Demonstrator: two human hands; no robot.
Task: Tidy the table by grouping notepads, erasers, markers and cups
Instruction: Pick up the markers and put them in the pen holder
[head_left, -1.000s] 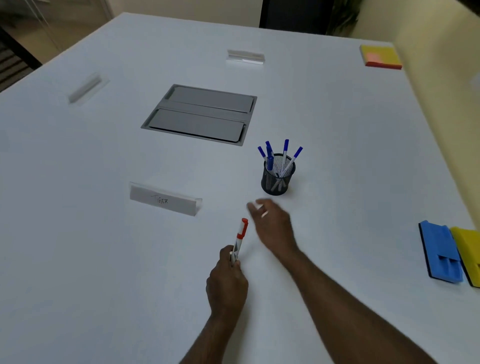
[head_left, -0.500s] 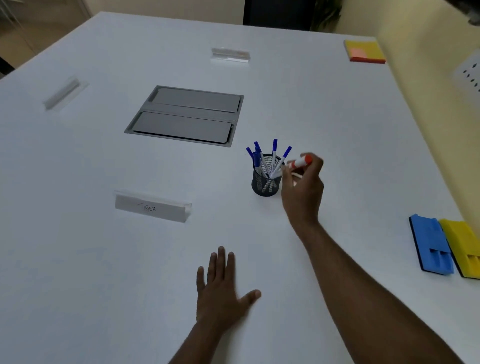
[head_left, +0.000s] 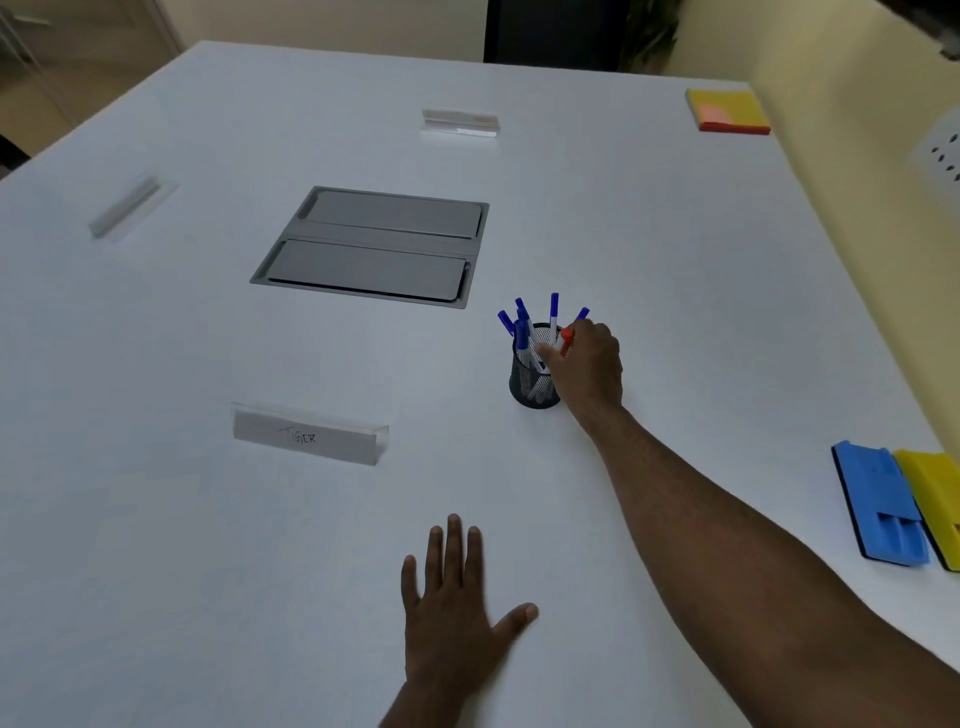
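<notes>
Since half a second ago, right hand (head_left: 587, 364) has tipped the pinched red-capped marker (head_left: 566, 340) cap-up, long axis near vertical, into the mesh cup (head_left: 532, 382) mid-table; left hand (head_left: 452, 618) lies flat, fingers spread.

I read the table (head_left: 649, 249) as plain white. The mesh cup (head_left: 530, 382) is black with a fine grid pattern. The markers (head_left: 554, 309) in it carry blue caps; one marker (head_left: 567, 340) has a red cap. At near right, one eraser (head_left: 878, 501) is blue, the adjacent eraser (head_left: 935, 499) yellow. The far-right notepad (head_left: 727, 110) is yellow with a pink patch and red edge. The recessed panel (head_left: 374, 247) is grey.
</notes>
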